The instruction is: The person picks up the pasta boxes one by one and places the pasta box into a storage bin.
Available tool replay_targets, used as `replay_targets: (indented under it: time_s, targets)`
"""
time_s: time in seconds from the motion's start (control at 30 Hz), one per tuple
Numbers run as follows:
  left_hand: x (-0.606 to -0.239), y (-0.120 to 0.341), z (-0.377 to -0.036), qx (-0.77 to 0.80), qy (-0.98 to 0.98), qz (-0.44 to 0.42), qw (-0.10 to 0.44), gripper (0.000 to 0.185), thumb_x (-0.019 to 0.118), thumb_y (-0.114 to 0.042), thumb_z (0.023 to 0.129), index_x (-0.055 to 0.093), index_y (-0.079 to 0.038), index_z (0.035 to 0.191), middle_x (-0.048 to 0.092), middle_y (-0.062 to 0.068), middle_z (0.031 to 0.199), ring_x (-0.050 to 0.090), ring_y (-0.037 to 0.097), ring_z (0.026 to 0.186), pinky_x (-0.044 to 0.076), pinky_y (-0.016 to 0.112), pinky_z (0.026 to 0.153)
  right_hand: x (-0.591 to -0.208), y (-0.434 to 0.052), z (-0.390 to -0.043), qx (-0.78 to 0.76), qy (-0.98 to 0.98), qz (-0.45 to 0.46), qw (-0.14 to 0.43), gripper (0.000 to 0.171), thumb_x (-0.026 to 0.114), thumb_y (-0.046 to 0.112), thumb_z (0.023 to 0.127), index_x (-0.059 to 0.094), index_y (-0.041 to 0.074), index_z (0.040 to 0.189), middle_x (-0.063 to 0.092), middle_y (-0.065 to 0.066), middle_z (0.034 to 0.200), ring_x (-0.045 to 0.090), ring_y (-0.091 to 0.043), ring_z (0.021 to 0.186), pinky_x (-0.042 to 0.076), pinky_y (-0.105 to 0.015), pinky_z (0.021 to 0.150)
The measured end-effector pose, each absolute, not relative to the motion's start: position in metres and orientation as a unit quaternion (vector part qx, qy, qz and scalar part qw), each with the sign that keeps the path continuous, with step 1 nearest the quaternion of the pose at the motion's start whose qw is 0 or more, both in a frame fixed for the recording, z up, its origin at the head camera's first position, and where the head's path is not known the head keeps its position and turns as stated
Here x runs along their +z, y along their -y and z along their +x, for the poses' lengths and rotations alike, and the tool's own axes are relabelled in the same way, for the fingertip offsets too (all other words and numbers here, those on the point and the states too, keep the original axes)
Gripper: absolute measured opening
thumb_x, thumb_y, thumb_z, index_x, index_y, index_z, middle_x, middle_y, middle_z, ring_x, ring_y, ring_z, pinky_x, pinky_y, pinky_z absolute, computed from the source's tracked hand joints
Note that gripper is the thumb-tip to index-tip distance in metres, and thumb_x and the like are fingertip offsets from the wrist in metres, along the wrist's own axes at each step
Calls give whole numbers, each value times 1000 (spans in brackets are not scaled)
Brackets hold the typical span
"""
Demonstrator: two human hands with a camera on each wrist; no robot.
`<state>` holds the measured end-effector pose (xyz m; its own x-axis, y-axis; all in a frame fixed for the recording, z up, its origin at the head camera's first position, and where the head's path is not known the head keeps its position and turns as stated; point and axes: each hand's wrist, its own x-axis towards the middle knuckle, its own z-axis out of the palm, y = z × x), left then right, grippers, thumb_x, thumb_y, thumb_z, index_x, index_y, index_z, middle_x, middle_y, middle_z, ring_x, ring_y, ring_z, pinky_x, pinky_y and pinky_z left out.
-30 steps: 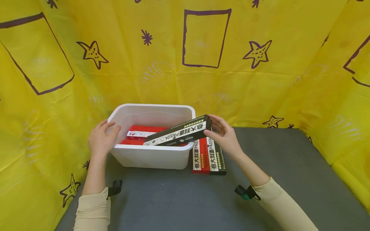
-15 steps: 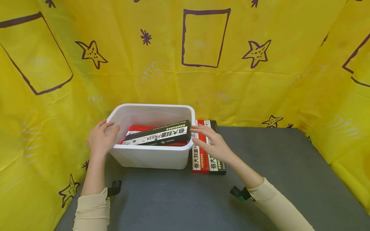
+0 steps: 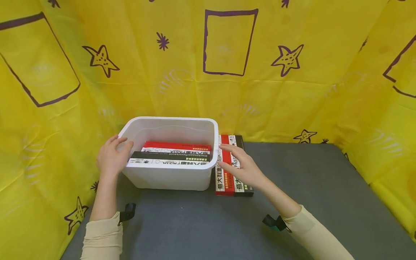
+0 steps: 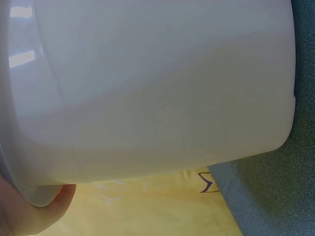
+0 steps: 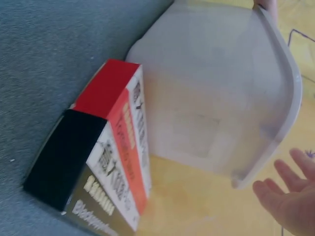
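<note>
My left hand (image 3: 112, 155) grips the left rim of a white plastic bin (image 3: 169, 178); the left wrist view shows fingers (image 4: 59, 201) bent round that rim. Inside the bin, a black pepper pasta box (image 3: 172, 156) lies along the near wall, its lower part hidden. Behind it is a red tomato pasta box (image 3: 182, 145). Just right of the bin's rim, my right hand (image 3: 245, 168) is held with its fingers spread and nothing in them. Below that hand, a red pasta box (image 5: 106, 88) and a black pasta box (image 5: 69, 152) lie side by side against the bin's right side.
The bin and boxes stand on a dark grey table (image 3: 195, 231). A yellow patterned cloth (image 3: 182, 94) hangs behind and along both sides. Each forearm carries a black wrist mount (image 3: 127, 212).
The black pasta box that my right hand held tilted over the rim has been let go and has dropped flat into the bin. My left hand has stayed on the rim.
</note>
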<state>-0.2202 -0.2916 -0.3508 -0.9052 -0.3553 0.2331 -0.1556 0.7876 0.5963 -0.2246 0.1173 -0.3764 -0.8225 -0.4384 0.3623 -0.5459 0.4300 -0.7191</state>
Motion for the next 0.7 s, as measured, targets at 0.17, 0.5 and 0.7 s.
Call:
replay_targets:
  time_s: [0.17, 0.5, 0.7]
  targets:
    - [-350, 291, -220, -293, 931, 134, 171, 58, 41, -46, 97, 56, -4, 135, 37, 19, 152, 32, 49, 134, 23, 66, 104, -383, -128, -222, 468, 840, 272, 40, 68, 73, 31, 87, 41, 26, 147, 40, 2, 149, 38, -24, 135, 37, -52, 107]
    - [-351, 292, -220, -288, 931, 133, 182, 56, 44, -44, 97, 58, -4, 133, 39, 18, 151, 34, 48, 134, 25, 64, 104, -406, -150, -218, 495, 848, 192, -4, 90, 79, 32, 81, 27, 21, 153, 25, -10, 156, 30, -36, 139, 31, -55, 110]
    - [-352, 292, -221, -288, 930, 135, 184, 56, 44, -44, 96, 59, -5, 133, 40, 17, 151, 35, 47, 134, 25, 64, 103, -424, -159, -217, 517, 842, 148, -23, 94, 79, 33, 82, 22, 15, 154, 20, -13, 158, 23, -38, 143, 28, -58, 110]
